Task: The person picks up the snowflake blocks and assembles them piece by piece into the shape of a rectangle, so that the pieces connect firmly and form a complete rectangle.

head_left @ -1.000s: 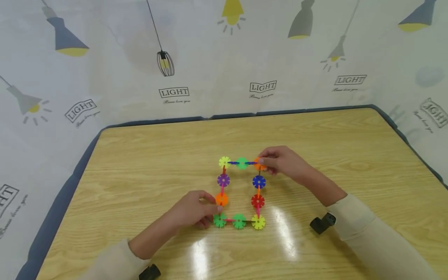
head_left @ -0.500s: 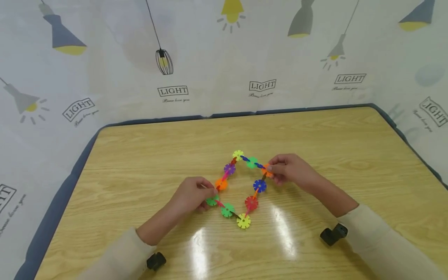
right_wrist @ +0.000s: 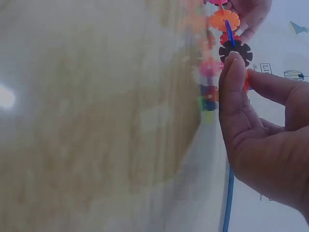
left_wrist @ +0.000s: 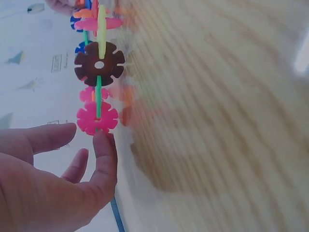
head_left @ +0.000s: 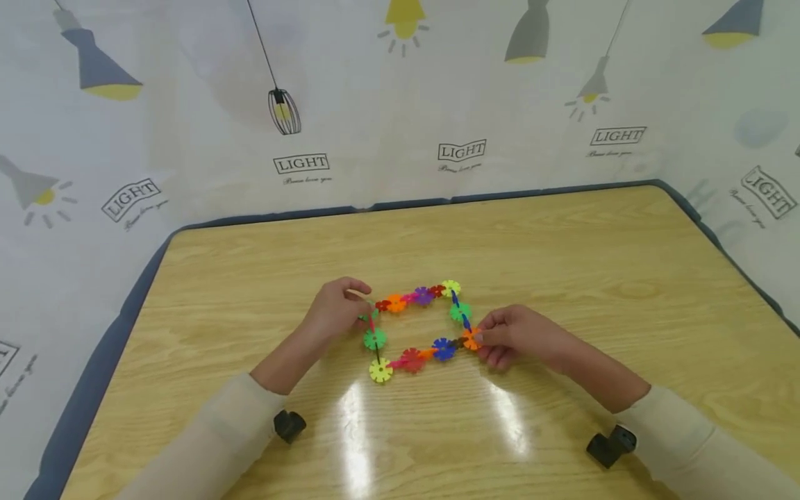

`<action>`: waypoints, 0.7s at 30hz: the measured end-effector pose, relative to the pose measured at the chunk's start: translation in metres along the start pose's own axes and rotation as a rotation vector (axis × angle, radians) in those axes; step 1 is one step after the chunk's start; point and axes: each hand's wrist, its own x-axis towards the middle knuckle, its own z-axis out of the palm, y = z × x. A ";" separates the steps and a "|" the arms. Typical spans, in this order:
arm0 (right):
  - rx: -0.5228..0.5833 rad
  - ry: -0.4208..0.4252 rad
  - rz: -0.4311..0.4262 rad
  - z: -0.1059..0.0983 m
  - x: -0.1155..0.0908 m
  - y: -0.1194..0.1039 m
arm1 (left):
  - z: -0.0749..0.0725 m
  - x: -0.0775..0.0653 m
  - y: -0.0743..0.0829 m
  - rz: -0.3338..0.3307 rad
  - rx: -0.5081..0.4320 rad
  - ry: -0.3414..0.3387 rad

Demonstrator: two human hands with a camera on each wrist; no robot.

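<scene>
A closed ring of notched plastic snowflake discs in several colours lies over the table in a slanted four-sided outline. At its left corner my left hand touches a green disc's green neighbour, mostly hidden by the thumb. The left wrist view shows that hand's fingers apart, one fingertip against the ring's end below a pink disc. On the right, my right hand pinches the orange corner disc between thumb and finger. Yellow discs form the other two corners, near left and far right.
The wood-grain table has a dark blue edge strip. Behind it hangs a pale sheet printed with lamps. Black wrist devices sit below the left sleeve and the right sleeve.
The ring has turned clockwise, from an upright rectangle to a wide slanted one. My left hand moved away from me with its green corner; my right hand came nearer with the orange corner.
</scene>
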 end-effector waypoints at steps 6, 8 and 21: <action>0.026 -0.039 -0.004 0.008 -0.002 0.004 | -0.002 0.005 -0.002 0.014 0.064 0.042; 0.034 -0.042 -0.003 0.009 -0.002 0.006 | -0.002 0.006 -0.002 0.020 0.073 0.049; 0.048 -0.038 0.011 0.014 0.000 0.015 | -0.001 0.013 -0.006 0.023 0.071 -0.011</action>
